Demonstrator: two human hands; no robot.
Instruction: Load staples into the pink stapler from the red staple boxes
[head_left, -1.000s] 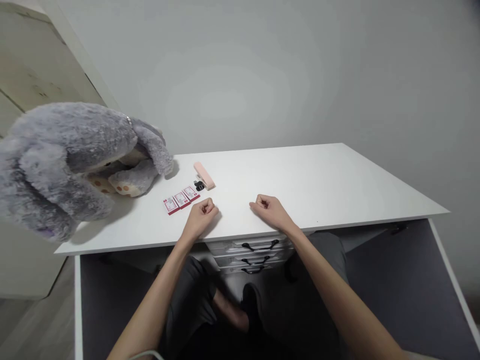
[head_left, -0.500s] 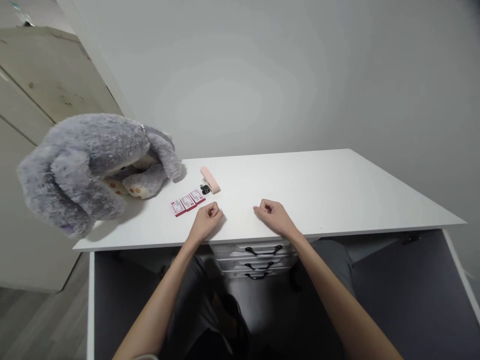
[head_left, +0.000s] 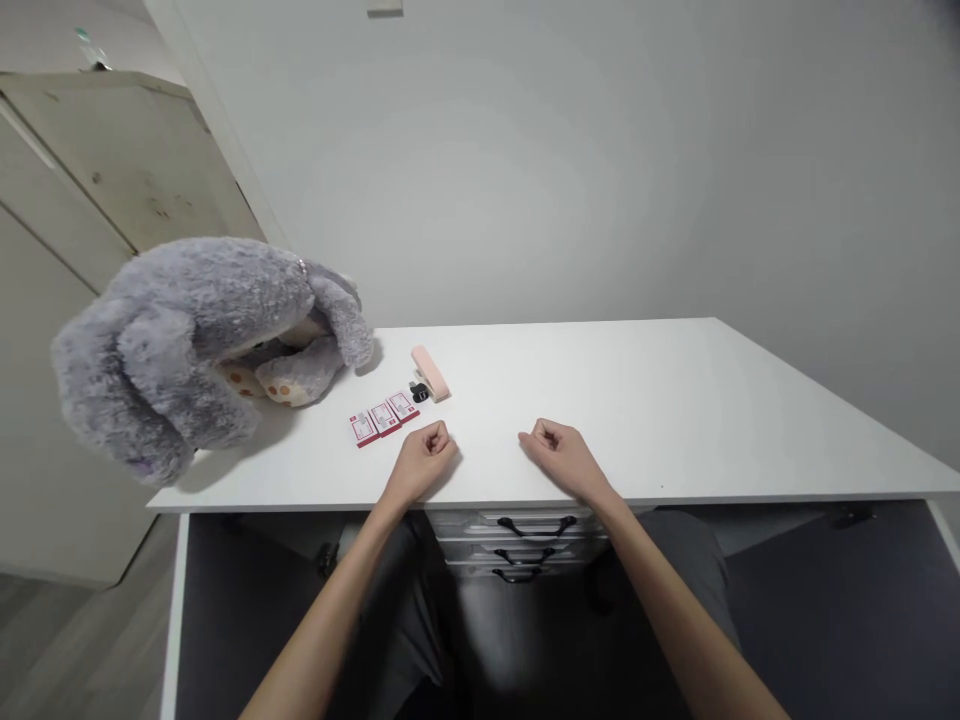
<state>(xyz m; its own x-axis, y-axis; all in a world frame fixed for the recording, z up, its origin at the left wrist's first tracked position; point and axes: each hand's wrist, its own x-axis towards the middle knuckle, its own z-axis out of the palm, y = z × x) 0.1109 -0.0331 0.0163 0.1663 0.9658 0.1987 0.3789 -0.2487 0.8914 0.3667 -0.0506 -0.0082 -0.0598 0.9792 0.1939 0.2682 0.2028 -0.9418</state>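
Note:
Both my hands rest as loose fists on the white desk (head_left: pixel 637 400), near its front edge. My left hand (head_left: pixel 425 460) is closed with nothing seen in it. Just beyond it, to the left, lie three small red-and-white boxes (head_left: pixel 384 417) in a slanted row, touching or almost touching. A pink stapler (head_left: pixel 430 372) lies past them, with a small black object (head_left: pixel 419 392), perhaps a staple remover, against its left side. My right hand (head_left: pixel 562 455) is likewise closed, apart from every object, with bare desktop around it.
A large grey plush toy (head_left: pixel 217 300) fills the desk's left end. Below the desktop are drawers with black handles (head_left: pixel 536 527), between my knees. A wall (head_left: pixel 525 180) rises behind the desk, and a pale cabinet (head_left: pixel 112 170) stands at the left.
The camera view has tilted up a little, so the desk and everything on it appear slightly lower and further right. Both fists stay where they were on the desk.

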